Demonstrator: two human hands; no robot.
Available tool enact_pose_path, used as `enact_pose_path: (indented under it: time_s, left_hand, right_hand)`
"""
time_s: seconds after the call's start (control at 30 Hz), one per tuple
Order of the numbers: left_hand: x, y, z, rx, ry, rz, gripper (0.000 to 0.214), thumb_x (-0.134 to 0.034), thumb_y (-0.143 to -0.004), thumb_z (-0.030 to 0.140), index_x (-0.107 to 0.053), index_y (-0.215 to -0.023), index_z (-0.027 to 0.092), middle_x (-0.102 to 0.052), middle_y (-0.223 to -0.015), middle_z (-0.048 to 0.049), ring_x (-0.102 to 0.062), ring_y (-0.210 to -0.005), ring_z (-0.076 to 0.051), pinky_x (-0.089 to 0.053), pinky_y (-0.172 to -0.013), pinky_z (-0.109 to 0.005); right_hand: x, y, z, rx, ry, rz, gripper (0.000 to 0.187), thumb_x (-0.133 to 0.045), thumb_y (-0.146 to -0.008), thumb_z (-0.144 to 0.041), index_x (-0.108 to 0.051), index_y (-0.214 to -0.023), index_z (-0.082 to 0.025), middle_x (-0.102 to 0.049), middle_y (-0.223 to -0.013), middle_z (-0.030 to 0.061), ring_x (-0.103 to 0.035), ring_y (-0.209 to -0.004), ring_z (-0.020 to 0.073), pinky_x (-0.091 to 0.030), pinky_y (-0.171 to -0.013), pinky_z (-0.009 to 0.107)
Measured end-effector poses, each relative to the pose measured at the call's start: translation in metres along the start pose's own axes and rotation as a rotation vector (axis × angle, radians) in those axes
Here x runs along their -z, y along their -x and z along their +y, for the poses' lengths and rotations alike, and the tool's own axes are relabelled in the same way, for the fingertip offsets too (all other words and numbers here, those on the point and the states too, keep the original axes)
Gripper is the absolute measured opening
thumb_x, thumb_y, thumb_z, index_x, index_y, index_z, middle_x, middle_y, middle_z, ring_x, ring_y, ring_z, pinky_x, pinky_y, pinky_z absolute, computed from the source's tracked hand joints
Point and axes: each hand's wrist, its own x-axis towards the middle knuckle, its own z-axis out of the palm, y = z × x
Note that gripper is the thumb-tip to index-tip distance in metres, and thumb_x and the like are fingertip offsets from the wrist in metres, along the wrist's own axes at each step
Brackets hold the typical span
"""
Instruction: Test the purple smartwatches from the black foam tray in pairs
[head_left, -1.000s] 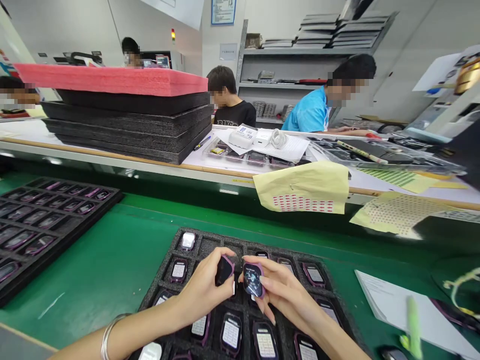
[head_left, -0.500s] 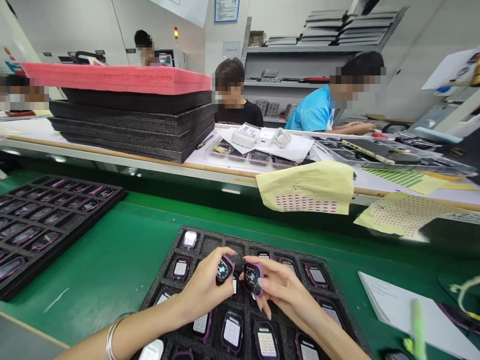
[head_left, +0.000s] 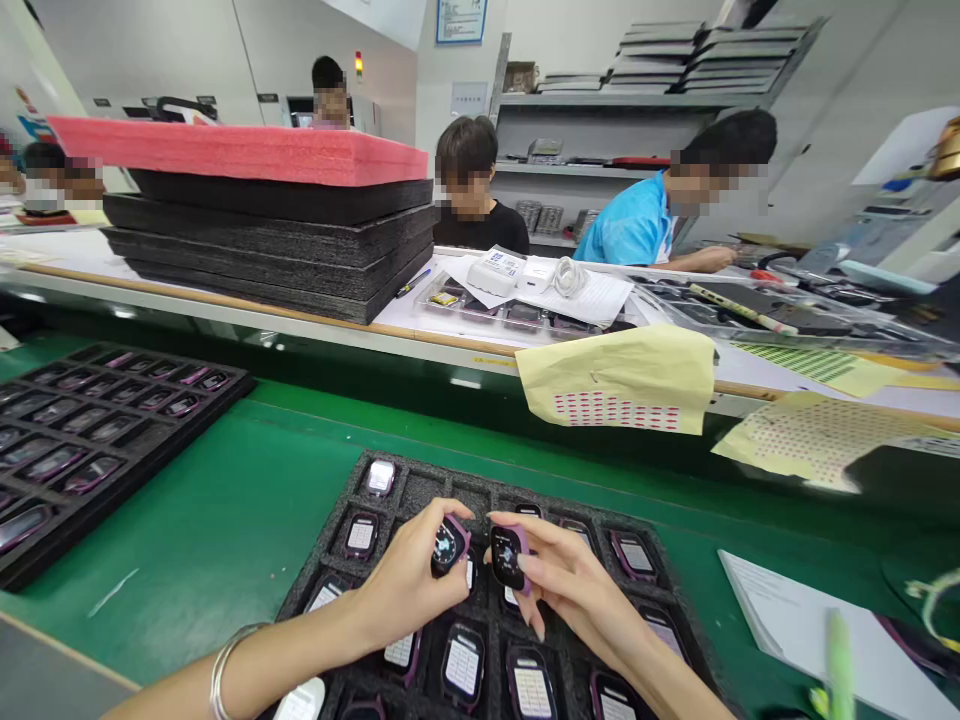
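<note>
Between the thumb and fingers of my left hand (head_left: 409,570) is a smartwatch (head_left: 448,545) with a purple case and a lit dial. My right hand (head_left: 574,580) grips a second purple smartwatch (head_left: 508,556), its lit screen turned up, thumb at the case's edge. The two watches are side by side, a small gap apart. Below both hands lies a black foam tray (head_left: 341,520) whose pockets hold several purple watches with lit white screens, such as one watch (head_left: 463,665) near the front. My hands and forearms hide part of the tray.
A second foam tray (head_left: 187,440) of watches lies at left on the green bench (head_left: 217,510). Stacked black foam with a pink sheet (head_left: 240,150) stands on the shelf ahead. White papers (head_left: 817,620) and a green pen (head_left: 838,660) are at right. Several people sit beyond.
Both hands keep hold of their watches, almost in place. The right watch has turned slightly. Beyond the shelf, the person in blue has shifted their hands a little.
</note>
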Motion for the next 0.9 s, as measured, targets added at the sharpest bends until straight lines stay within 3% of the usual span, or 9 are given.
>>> enact_pose_path:
  time_s: [0.1, 0.23, 0.37, 0.53, 0.9]
  left_hand:
    - [-0.0001, -0.0006, -0.0007, -0.009, 0.013, 0.027, 0.038, -0.053, -0.076, 0.012, -0.045, -0.112, 0.022, -0.058, -0.104, -0.0020, -0.054, -0.097, -0.018, -0.039, -0.087, -0.029]
    - [-0.0002, -0.0004, -0.0001, 0.001, -0.005, 0.010, 0.028, -0.053, -0.074, 0.011, -0.047, -0.100, 0.021, -0.056, -0.090, 0.0008, -0.053, -0.083, -0.016, -0.040, -0.077, -0.027]
    - [-0.0010, 0.0003, -0.0010, -0.014, 0.000, 0.015, 0.034, -0.052, -0.074, 0.010, -0.045, -0.106, 0.022, -0.057, -0.097, 0.0000, -0.054, -0.090, -0.017, -0.039, -0.082, -0.027]
    - [-0.0012, 0.0003, -0.0034, 0.000, 0.004, -0.004, 0.028, -0.053, -0.073, 0.010, -0.046, -0.097, 0.022, -0.054, -0.086, 0.0021, -0.052, -0.078, -0.015, -0.039, -0.073, -0.025]
    - [0.0015, -0.0018, -0.0023, -0.003, 0.018, -0.017, 0.031, -0.053, -0.075, 0.012, -0.046, -0.104, 0.022, -0.056, -0.089, 0.0013, -0.052, -0.080, -0.015, -0.040, -0.075, -0.026]
  right_hand:
    - [-0.0007, 0.0000, -0.0009, 0.001, -0.005, 0.004, 0.041, -0.072, -0.082, -0.030, -0.062, -0.121, -0.022, -0.059, -0.068, 0.0022, -0.060, -0.054, 0.0137, -0.051, -0.044, 0.019]
    - [-0.0011, -0.0005, -0.0007, 0.012, -0.001, 0.011, 0.039, -0.073, -0.081, -0.028, -0.064, -0.119, -0.023, -0.059, -0.070, 0.0024, -0.057, -0.053, 0.0119, -0.050, -0.044, 0.018]
    - [-0.0008, -0.0009, -0.0009, 0.017, -0.023, -0.017, 0.039, -0.073, -0.081, -0.029, -0.064, -0.119, -0.024, -0.057, -0.069, 0.0017, -0.055, -0.051, 0.0111, -0.049, -0.042, 0.018]
    - [-0.0041, 0.0007, -0.0034, 0.014, -0.014, 0.017, 0.036, -0.073, -0.080, -0.029, -0.066, -0.115, -0.023, -0.056, -0.069, 0.0014, -0.054, -0.051, 0.0103, -0.048, -0.043, 0.017]
    - [-0.0034, 0.0016, -0.0032, 0.006, -0.008, 0.035, 0.037, -0.072, -0.081, -0.029, -0.065, -0.117, -0.023, -0.055, -0.070, 0.0020, -0.053, -0.051, 0.0102, -0.048, -0.043, 0.018]
